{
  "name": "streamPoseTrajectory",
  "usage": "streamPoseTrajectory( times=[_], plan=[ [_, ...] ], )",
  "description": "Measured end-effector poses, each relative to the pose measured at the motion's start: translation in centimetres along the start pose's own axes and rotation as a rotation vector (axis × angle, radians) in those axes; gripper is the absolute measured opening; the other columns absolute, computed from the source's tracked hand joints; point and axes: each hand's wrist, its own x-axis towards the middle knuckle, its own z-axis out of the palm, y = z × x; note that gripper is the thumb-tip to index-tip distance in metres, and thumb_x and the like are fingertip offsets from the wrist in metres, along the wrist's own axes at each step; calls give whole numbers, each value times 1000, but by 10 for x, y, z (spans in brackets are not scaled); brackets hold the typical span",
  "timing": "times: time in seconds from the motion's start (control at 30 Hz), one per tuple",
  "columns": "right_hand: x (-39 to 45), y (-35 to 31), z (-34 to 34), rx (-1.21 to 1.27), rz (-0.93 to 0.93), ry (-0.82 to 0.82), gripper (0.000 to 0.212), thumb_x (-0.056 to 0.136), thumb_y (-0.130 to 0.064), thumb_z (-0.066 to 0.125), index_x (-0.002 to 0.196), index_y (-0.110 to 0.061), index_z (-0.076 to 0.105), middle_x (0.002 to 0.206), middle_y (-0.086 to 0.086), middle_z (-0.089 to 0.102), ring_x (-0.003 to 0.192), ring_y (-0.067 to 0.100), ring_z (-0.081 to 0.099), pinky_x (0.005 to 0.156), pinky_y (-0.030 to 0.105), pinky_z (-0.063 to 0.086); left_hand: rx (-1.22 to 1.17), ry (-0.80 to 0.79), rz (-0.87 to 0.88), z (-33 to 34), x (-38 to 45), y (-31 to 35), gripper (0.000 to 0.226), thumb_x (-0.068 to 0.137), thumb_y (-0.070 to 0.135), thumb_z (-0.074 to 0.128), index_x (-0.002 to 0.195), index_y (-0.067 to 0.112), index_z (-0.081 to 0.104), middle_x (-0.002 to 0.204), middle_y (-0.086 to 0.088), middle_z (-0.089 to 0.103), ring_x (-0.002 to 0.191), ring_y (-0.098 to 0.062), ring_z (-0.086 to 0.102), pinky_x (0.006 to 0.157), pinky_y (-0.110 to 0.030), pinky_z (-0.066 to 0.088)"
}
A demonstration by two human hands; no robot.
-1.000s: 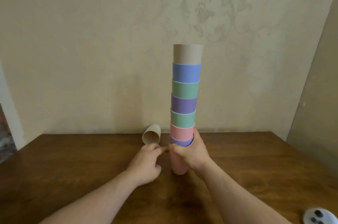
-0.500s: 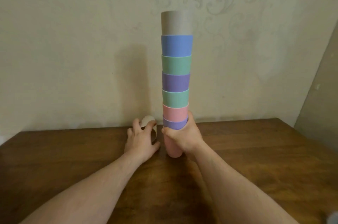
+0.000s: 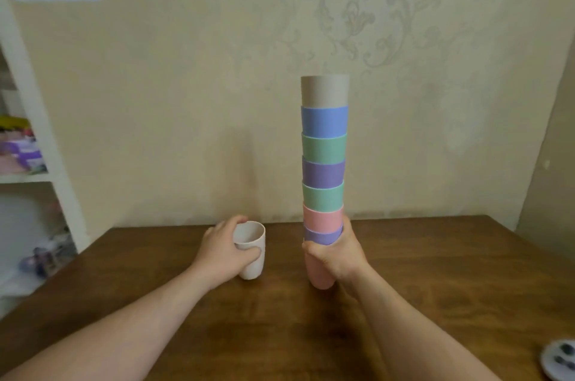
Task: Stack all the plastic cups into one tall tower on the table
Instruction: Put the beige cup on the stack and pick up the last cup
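We are noting the left hand [image 3: 228,251] wrapping a loose cream cup [image 3: 251,251], upright on the tabletop [image 3: 435,271]. The right hand [image 3: 337,253] is clamping the tower [image 3: 323,181] near its base, just right of that cup. We are judging the cups light, stiff and smooth, so best taken round the wall. The tower is looking top-heavy, so it is wanting steadying low. We are counting eight nested cups and one loose: nine in all.
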Motion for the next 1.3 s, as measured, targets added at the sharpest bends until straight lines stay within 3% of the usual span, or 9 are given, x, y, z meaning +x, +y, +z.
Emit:
streamPoseTrajectory(
  times=[0.13, 0.23, 0.37, 0.5, 0.73, 0.8, 0.93, 1.1, 1.3],
  plan=[
    [-29, -2, -4, 3, -6, 0, 85, 55, -40, 96, 129, -43, 54, 113, -10, 76, 104, 19, 76, 95, 50, 65, -251, -72, -73, 6, -27, -8, 102, 77, 32, 88, 165, 34, 35, 148, 4, 60, 131, -23, 60, 97, -33, 54],
    [-44, 0, -4, -11, -27, 22, 82, 55, -40, 95, 126, -45, 54, 111, -8, 78, 102, 17, 77, 95, 50, 64, -443, -60, -170, 29, -46, -14, 120, 69, 32, 95, 169, 35, 27, 157, 5, 57, 138, -21, 59, 113, -39, 51],
    [-59, 1, -3, -24, -44, -5, 77, 56, -38, 93, 123, -46, 55, 107, -9, 80, 97, 14, 78, 93, 48, 65, -716, -71, -238, 62, -59, -14, 140, 62, 14, 103, 172, 26, 18, 161, -8, 56, 131, -21, 61, 117, -42, 48],
    [-68, -8, -5, -54, -62, -37, 80, 57, -39, 92, 129, -40, 56, 110, -12, 79, 98, 7, 77, 94, 36, 64, -705, 45, -254, 67, -57, -9, 135, 55, 16, 107, 166, 27, 31, 145, -8, 62, 122, -26, 63, 113, -47, 51],
    [-73, -20, -13, 38, -44, -59, 102, 51, -33, 104, 137, -27, 49, 120, -6, 75, 107, 12, 75, 98, 41, 63, -706, 43, -233, 66, -48, -8, 137, 50, 28, 107, 165, 33, 33, 139, -4, 66, 127, -28, 66, 116, -48, 50],
    [-78, -33, -18, 84, -66, -64, 104, 52, -32, 104, 140, -27, 47, 121, -2, 75, 106, 13, 76, 93, 39, 65, -696, 42, -261, 67, -46, -7, 124, 54, 24, 108, 160, 25, 44, 138, -7, 70, 124, -29, 67, 112, -45, 52],
    [-77, -77, -28, 183, -174, -23, 84, 68, -9, 100, 135, -32, 55, 113, 0, 80, 94, 11, 79, 76, 28, 64, -642, 11, -284, 66, -51, -2, 82, 60, 21, 106, 131, 19, 67, 117, -5, 76, 108, -27, 71, 93, -38, 53],
    [-68, -116, -29, 75, -199, 75, 62, 68, -33, 96, 120, -41, 63, 106, -14, 79, 96, 13, 77, 85, 33, 64, -668, 44, -277, 37, -49, 10, 68, 67, 24, 103, 125, 24, 67, 115, -2, 76, 107, -26, 71, 93, -42, 55],
    [-67, -110, -35, -2, -179, 74, 75, 60, -49, 87, 127, -44, 56, 106, -15, 78, 94, 9, 77, 91, 41, 65, -838, 155, -59, -42, -35, 72, 50, 85, 27, 91, 128, 24, 64, 115, -2, 78, 104, -23, 74, 89, -42, 58]
  ],
)
